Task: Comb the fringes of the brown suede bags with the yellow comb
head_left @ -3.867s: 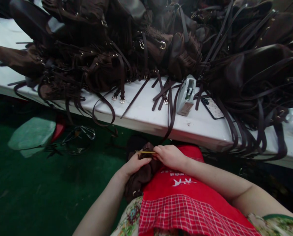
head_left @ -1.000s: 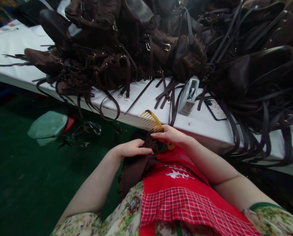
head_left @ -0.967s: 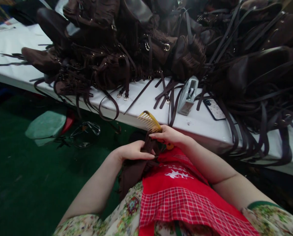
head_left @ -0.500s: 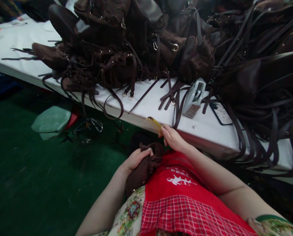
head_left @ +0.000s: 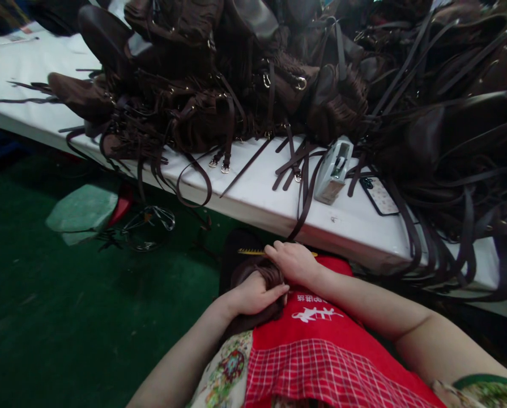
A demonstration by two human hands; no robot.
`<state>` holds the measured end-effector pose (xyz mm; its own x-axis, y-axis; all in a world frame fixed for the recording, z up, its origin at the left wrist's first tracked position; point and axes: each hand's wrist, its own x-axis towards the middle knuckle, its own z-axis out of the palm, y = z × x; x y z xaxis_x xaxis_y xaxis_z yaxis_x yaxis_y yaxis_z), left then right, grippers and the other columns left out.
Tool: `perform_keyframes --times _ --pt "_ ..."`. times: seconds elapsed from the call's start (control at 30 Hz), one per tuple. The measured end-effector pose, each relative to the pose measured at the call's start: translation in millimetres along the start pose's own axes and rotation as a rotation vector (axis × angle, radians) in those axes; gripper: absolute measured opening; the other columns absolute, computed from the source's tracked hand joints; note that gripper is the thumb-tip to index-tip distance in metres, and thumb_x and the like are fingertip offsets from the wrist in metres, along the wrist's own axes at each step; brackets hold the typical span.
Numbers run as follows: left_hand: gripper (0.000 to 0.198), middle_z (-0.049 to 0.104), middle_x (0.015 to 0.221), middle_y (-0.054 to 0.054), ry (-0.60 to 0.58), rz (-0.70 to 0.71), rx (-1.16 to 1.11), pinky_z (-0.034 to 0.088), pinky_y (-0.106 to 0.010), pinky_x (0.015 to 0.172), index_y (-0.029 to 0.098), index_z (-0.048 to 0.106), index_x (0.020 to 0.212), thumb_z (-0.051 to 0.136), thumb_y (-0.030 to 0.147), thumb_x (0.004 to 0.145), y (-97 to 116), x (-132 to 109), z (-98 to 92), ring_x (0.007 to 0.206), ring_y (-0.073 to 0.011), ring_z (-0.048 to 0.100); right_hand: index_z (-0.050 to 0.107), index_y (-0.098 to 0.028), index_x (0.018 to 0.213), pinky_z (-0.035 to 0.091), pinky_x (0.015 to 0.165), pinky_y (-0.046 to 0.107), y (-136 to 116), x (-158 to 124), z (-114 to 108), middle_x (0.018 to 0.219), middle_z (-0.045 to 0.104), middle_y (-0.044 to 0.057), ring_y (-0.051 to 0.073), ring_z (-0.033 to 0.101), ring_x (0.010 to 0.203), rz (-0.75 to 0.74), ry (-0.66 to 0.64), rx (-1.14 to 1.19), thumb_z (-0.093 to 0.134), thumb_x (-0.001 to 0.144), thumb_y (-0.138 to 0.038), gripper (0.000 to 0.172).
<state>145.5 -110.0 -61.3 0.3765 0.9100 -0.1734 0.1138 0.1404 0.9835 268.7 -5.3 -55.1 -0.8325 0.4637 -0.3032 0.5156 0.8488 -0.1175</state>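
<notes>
Your left hand (head_left: 255, 293) clutches gathered brown material (head_left: 272, 275) at the edge of your red apron (head_left: 321, 297), below the white table (head_left: 253, 195). Your right hand (head_left: 293, 262) grips a yellow comb (head_left: 252, 252).

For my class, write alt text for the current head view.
A person's right hand holds a yellow comb beside the left hand, which grips brown material. Beyond, dark brown strapped items are heaped on a white table.
</notes>
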Motion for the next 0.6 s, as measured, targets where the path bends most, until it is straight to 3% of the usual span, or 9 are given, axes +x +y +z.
perform_keyframes --times 0.13,0.27,0.37,0.47,0.6 --pt "0.030 0.067 0.082 -0.006 0.072 -0.004 0.094 0.043 -0.032 0.083 0.018 0.068 0.082 0.056 0.046 0.084 -3.8 6.8 7.6 0.081 -0.0232 0.058 0.053 -0.020 0.104 0.043 0.063 0.028 20.2 23.7 -1.7 0.094 0.065 0.011 0.021 0.065 0.081 0.158 0.028 0.053 0.028 0.098 -0.040 0.033" --pt "0.034 0.066 0.077 -0.004 0.286 -0.137 -0.249 0.046 -0.032 0.075 0.018 0.067 0.086 0.055 0.050 0.084 -25.0 6.2 -5.9 0.073 -0.0200 0.057 0.053 -0.018 0.098 0.041 0.067 0.026 29.8 16.0 -11.7 0.086 0.066 0.007 0.018 0.063 0.079 0.194 0.164 0.284 0.026 0.099 -0.037 0.033" --pt "0.034 0.063 0.073 -0.002 0.429 -0.219 -0.491 0.045 -0.029 0.073 0.016 0.066 0.082 0.061 0.050 0.080 -36.3 0.8 -17.4 0.069 -0.0163 0.056 0.051 -0.018 0.097 0.039 0.066 0.025 19.4 -7.4 -15.9 0.082 0.065 0.005 0.015 0.061 0.075 0.059 0.196 0.442 0.026 0.099 -0.034 0.029" --pt "0.031 0.062 0.072 -0.001 0.401 -0.238 -0.557 0.044 -0.028 0.072 0.015 0.064 0.076 0.065 0.046 0.079 -36.3 -5.5 -20.6 0.069 -0.0147 0.055 0.051 -0.018 0.097 0.038 0.062 0.025 3.0 -26.0 -13.8 0.085 0.065 0.005 0.016 0.061 0.073 -0.046 0.095 0.381 0.031 0.098 -0.031 0.024" --pt "0.025 0.064 0.083 -0.003 0.191 -0.162 -0.544 0.045 -0.029 0.079 0.016 0.065 0.085 0.068 0.039 0.077 -28.2 -10.6 -17.2 0.079 -0.0174 0.058 0.051 -0.019 0.099 0.037 0.056 0.026 -6.5 -30.7 -11.3 0.089 0.064 0.005 0.017 0.062 0.070 -0.095 -0.024 0.158 0.038 0.094 -0.027 0.016"
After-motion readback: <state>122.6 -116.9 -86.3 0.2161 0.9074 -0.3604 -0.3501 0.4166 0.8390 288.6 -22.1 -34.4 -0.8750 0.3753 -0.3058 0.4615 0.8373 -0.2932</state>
